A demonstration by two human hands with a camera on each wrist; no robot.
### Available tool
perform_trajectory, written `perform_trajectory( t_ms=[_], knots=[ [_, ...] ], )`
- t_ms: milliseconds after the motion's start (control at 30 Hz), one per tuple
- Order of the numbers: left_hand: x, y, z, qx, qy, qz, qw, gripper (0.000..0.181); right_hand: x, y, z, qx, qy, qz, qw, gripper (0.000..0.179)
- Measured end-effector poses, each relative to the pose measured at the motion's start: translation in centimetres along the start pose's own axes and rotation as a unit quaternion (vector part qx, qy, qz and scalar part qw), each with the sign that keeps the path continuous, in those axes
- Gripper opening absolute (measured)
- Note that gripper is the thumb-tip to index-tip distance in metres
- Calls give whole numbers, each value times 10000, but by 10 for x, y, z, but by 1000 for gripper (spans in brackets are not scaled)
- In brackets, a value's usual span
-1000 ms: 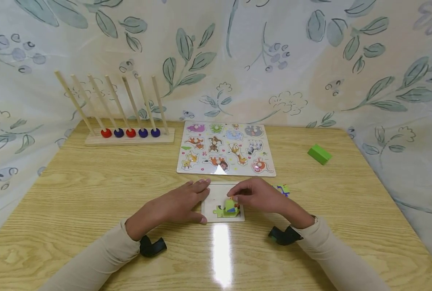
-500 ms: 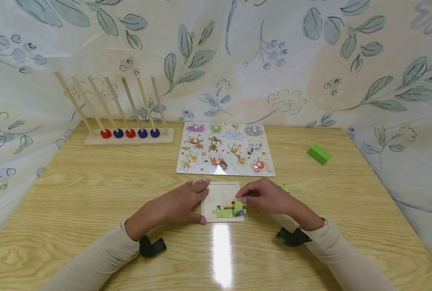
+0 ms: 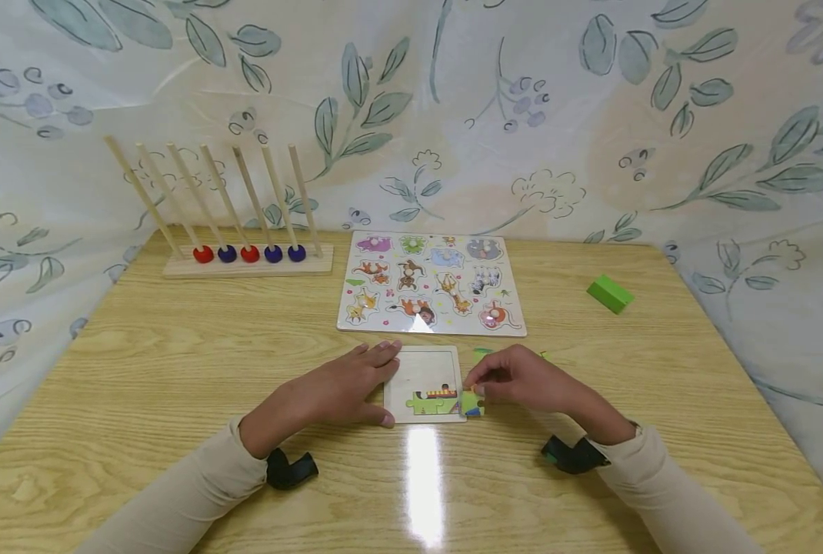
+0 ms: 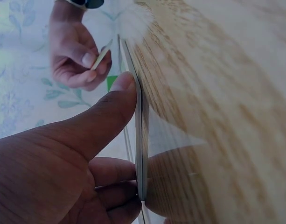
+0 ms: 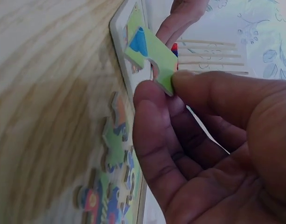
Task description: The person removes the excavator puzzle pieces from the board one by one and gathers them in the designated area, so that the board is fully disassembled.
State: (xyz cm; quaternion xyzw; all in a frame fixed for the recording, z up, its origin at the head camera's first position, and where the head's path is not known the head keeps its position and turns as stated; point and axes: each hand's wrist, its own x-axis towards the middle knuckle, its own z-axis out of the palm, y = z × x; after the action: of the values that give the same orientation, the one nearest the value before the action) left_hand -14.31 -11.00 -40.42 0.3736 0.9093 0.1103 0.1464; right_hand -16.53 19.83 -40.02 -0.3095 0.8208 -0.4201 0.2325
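Observation:
A small pale wooden puzzle tray (image 3: 418, 368) lies in front of the person, with joined green jigsaw pieces (image 3: 425, 406) along its lower right part. My left hand (image 3: 335, 387) rests at its left side, fingers extended and thumb near the front corner; in the left wrist view the thumb and fingers touch the tray's edge. Between thumb and fingertips my right hand (image 3: 529, 381) pinches a green jigsaw piece (image 5: 156, 53) with a blue patch, tilted at the tray's right edge. Several loose jigsaw pieces (image 5: 115, 144) lie on the table beside the right hand, partly hidden by it in the head view.
Behind the tray lies an animal peg puzzle (image 3: 430, 283). A wooden rack (image 3: 248, 266) with upright rods and red and blue beads stands at the back left. A green block (image 3: 610, 294) sits at the right. A patterned cloth (image 3: 411, 115) hangs along the table's back.
My right hand has moved to the right with the green jigsaw piece, from over the joined pieces to the tray's right edge. The left hand has stayed in place.

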Motion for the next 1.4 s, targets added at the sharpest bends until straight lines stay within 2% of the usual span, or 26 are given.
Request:
perform_trajectory(
  t_ms=[200, 633, 1400],
  knots=[
    [0, 0, -1, -12, 1, 18, 10000, 85, -6, 4, -3, -176, -271, 15, 9995, 12],
    [0, 1, -2, -135, -15, -42, 9999, 85, -16, 4, -5, -170, -354, 72, 9992, 10],
    [-1, 2, -2, -142, -11, -58, 9999, 85, -15, 4, -6, -506, -112, -161, 9985, 11]
  ],
)
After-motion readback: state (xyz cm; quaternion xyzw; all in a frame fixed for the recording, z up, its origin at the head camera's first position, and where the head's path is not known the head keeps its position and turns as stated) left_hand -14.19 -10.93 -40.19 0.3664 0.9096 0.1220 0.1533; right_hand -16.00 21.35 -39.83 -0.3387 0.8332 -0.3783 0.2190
